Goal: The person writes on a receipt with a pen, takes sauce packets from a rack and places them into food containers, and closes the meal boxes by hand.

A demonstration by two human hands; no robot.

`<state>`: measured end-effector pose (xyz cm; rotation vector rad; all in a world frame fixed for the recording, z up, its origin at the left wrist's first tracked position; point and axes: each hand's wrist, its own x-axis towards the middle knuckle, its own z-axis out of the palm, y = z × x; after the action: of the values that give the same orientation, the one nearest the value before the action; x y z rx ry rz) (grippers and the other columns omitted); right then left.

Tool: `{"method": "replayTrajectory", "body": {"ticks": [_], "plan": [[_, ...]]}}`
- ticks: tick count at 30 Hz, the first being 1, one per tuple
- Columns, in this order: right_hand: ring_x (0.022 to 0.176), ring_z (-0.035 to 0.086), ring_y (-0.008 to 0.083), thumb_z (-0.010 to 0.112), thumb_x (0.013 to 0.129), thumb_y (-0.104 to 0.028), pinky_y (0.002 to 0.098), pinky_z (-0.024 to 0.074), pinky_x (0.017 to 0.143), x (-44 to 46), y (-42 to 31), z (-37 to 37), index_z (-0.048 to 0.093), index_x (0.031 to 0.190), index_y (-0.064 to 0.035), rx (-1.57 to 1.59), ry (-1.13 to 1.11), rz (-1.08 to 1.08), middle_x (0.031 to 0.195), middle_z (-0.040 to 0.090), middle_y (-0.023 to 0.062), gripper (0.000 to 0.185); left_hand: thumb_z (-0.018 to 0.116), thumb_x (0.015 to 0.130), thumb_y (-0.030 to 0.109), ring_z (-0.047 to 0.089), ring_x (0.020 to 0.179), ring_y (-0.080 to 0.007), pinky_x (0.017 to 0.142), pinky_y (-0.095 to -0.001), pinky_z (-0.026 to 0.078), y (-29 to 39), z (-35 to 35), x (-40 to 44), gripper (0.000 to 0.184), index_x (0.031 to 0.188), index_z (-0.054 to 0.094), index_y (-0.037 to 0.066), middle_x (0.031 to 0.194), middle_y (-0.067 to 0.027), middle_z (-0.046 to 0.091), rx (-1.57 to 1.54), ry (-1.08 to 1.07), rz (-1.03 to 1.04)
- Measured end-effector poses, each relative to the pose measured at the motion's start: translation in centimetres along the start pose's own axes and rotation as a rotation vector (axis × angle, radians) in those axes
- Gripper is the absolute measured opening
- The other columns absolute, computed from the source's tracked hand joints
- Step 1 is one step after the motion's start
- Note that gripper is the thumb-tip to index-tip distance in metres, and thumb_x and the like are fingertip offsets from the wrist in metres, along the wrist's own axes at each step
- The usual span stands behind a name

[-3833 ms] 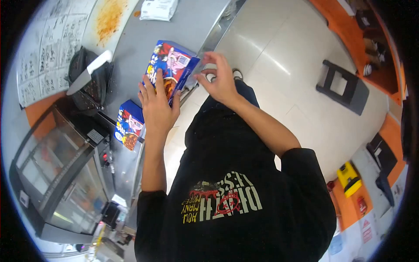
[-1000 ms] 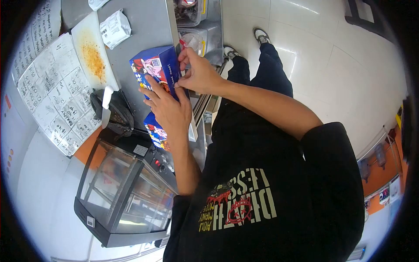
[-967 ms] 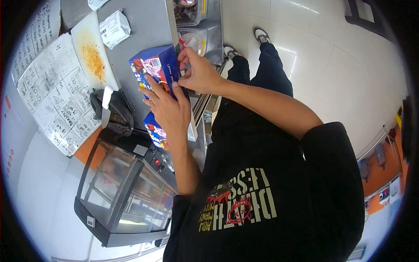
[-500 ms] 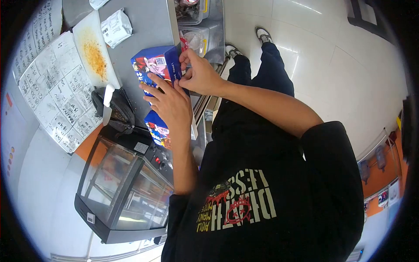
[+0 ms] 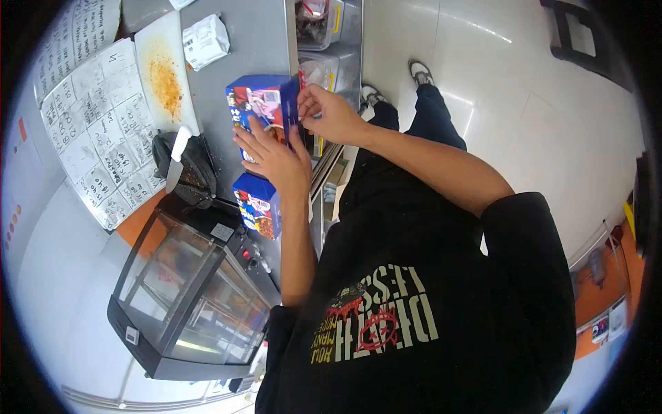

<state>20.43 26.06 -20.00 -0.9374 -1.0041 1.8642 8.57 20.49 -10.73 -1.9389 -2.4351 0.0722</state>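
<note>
A blue cardboard food box (image 5: pixel 265 93) with cartoon figures and a bowl printed on it lies on the steel counter by its right edge. My left hand (image 5: pixel 279 160) presses over the printed face, fingers spread, with the thumb around the right-hand edge. Beside that narrow side panel, my right hand (image 5: pixel 329 116) is closed with bent, pinched fingertips; whatever lies between them is too small to tell. A second, similar blue box (image 5: pixel 257 207) sits just below the first, partly beside my left forearm.
A knife (image 5: pixel 181 146) lies across a black bag (image 5: pixel 186 172). Orange crumbs cover a white board (image 5: pixel 165 76); a white packet (image 5: pixel 205 43) is close by. A glass display case (image 5: pixel 200 297) stands lower left. Plastic bins (image 5: pixel 321 69) sit below the counter's right edge.
The view has shifted slightly, moving the counter items rightward. My right fingertips have drawn closer together beside the box, whose side panel now shows narrower. My left hand stays on the box.
</note>
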Motion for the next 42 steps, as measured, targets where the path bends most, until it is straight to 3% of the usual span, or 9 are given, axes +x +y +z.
{"method": "replayTrajectory", "body": {"ticks": [10,17,22,27,32,35,37,39,42], "plan": [[0.090,0.075,0.0225,0.075,0.091,0.005,0.0355,0.0645,0.079,1.4,-1.6,-2.1,0.060,0.110,0.0042,0.297,-0.238,0.238,0.099,0.072,0.0137,0.024,0.064,0.097,0.047,0.028,0.152,-0.0512,0.108,-0.0795,0.021,0.1,-0.7,-0.8,0.068,0.158,0.047,0.023,0.168,-0.0232,0.030,0.030,0.078,0.054],[0.087,0.074,0.0201,0.071,0.091,0.004,0.0330,0.0618,0.075,4.8,-5.4,-5.6,0.063,0.110,0.0019,-0.041,-0.346,0.360,0.095,0.072,0.0120,0.021,0.070,0.094,0.044,0.026,0.153,-0.0487,0.101,-0.0863,0.019,0.8,-1.0,-0.8,0.065,0.156,0.049,0.039,0.171,-0.0170,0.027,0.004,0.075,-0.054],[0.084,0.071,0.0171,0.070,0.091,-0.008,0.0325,0.0551,0.077,14.3,-14.6,-10.0,0.065,0.109,-0.0013,-0.669,0.279,-0.405,0.093,0.073,0.0085,0.020,0.068,0.096,0.042,0.022,0.154,-0.0486,0.098,-0.0854,0.024,3.0,-0.9,-0.3,0.065,0.157,0.047,0.037,0.172,-0.0167,0.022,-0.010,0.069,-0.247],[0.092,0.071,0.0285,0.072,0.092,-0.018,0.0412,0.0554,0.086,31.3,-23.9,-8.6,0.067,0.117,-0.0026,-0.870,0.159,-0.713,0.101,0.071,0.0158,0.030,0.069,0.096,0.037,0.020,0.155,-0.0499,0.097,-0.0864,0.023,4.7,-1.6,1.0,0.064,0.156,0.047,0.040,0.172,-0.0170,0.021,-0.046,0.069,-0.366],[0.104,0.068,0.0416,0.072,0.093,-0.030,0.0484,0.0529,0.095,46.3,-26.8,-7.6,0.070,0.124,-0.0053,-1.201,0.063,-0.832,0.119,0.067,0.0231,0.040,0.071,0.094,0.038,0.027,0.155,-0.0441,0.106,-0.0839,0.018,5.5,-0.4,1.6,0.069,0.156,0.047,0.017,0.169,-0.0175,0.029,0.017,0.082,-0.454],[0.102,0.069,0.0424,0.071,0.093,-0.033,0.0487,0.0534,0.095,51.6,-28.5,-6.5,0.077,0.113,-0.0047,-1.254,-0.202,-0.520,0.113,0.070,0.0227,0.035,0.075,0.092,0.039,0.031,0.154,-0.0415,0.111,-0.0800,0.017,5.7,-0.7,1.4,0.073,0.153,0.048,0.009,0.165,-0.0165,0.036,-0.023,0.115,-0.496],[0.095,0.072,0.0333,0.071,0.093,-0.032,0.0448,0.0579,0.086,53.0,-30.2,-5.5,0.079,0.100,-0.0020,-1.234,-0.315,-0.191,0.102,0.074,0.0181,0.032,0.077,0.090,0.039,0.033,0.153,-0.0403,0.113,-0.0774,0.017,6.0,-0.6,1.3,0.078,0.154,0.046,0.007,0.164,-0.0153,0.038,-0.009,0.166,-0.504],[0.090,0.071,0.0278,0.071,0.094,-0.031,0.0419,0.0591,0.077,53.1,-31.0,-4.9,0.078,0.100,-0.0026,-1.138,-0.308,0.108,0.098,0.074,0.0122,0.030,0.078,0.090,0.037,0.034,0.152,-0.0410,0.113,-0.0760,0.021,5.9,-0.6,1.2,0.073,0.153,0.048,0.017,0.161,-0.0145,0.041,0.000,0.152,-0.505],[0.092,0.068,0.0219,0.071,0.095,-0.027,0.0468,0.0605,0.078,54.0,-30.2,-6.1,0.075,0.101,-0.0014,-0.831,-0.352,0.198,0.101,0.070,0.0091,0.026,0.077,0.091,0.033,0.034,0.152,-0.0418,0.112,-0.0737,0.026,6.4,-0.4,1.1,0.062,0.149,0.055,0.032,0.161,-0.0154,0.042,0.058,0.128,-0.486]]}}
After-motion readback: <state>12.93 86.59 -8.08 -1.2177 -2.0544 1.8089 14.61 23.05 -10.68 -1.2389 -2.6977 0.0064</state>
